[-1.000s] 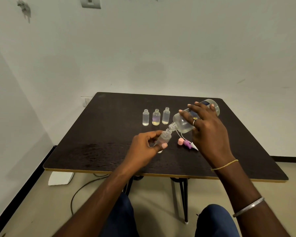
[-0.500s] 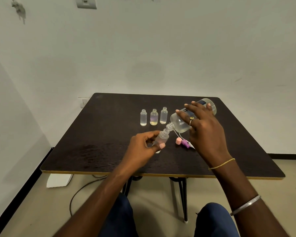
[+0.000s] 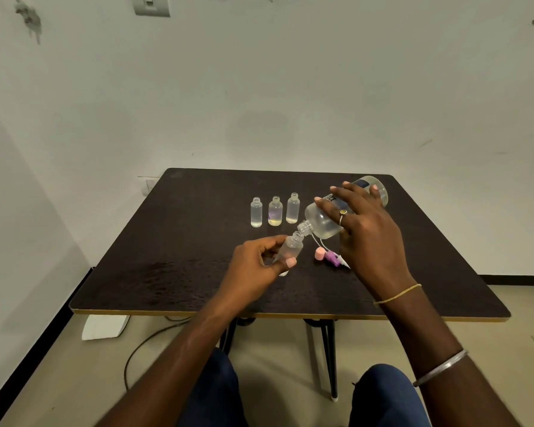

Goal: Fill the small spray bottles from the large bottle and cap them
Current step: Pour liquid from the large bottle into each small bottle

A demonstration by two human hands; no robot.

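Over the middle of the dark brown square table with a yellow edge [image 3: 173, 272], held clear of the top in the right hand [image 3: 366, 232]: a large clear round plastic bottle with a dark blue label [image 3: 321, 221]. Fingers spread and curled over its upper side, thumb hidden beneath. Long axis running from far right to near left, base raised toward the far right, open threaded neck pointing down and to the near left. Lying mostly under that hand, with neck and shoulder sticking out to the left past the fingertips.

Just below that mouth, pinched between thumb and curled fingers of the left hand [image 3: 256, 261]: a small clear plastic spray bottle without a cap [image 3: 290, 248]. Tilted, long axis from near left up to far right, open neck pointing up at the large bottle's mouth. The two mouths touching or very nearly so; cannot tell which. Body lying on the right side of the left hand, base low over the table top.

Farther off, left of the large bottle, standing upright in a row: three more small clear uncapped bottles [image 3: 275, 211], yellowish liquid low in the middle one.

Between the hands and slightly right, lying on the table: a pink cap [image 3: 320, 253], a purple spray cap [image 3: 333, 259] and thin white dip tubes [image 3: 317, 241].
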